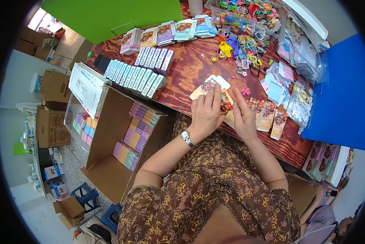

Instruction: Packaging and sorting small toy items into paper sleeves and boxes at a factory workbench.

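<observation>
We see a big cardboard box (109, 138) standing open at the table's left edge, with flat pastel packs (135, 136) stacked in short rows along its inner wall, purple, yellow and green. Behind it a clear bin (74, 118) holds more pastel packs, half covered by a white printed sheet (87, 87). At the far end of the table (190, 69) a clear tub (235, 18) is heaped with bright hair ties and clips, and more of them spill beside it in a loose pile (237, 46). Our left hand (206, 112) and right hand (243, 116) meet at the near edge of the table, both closed on a printed card (209, 85): the left lies flat over it with fingers together, the right pinches its near end. The card's long axis runs slantwise, its rounded white top pointing up and away to the left, its lower end hidden under the fingers. Just right of the hands, similar cards (268, 116) lie fanned side by side, and a small pink star (245, 91) sits just beyond the right fingertips. Rows of narrow boxes (137, 75) stand on edge farther left.
</observation>
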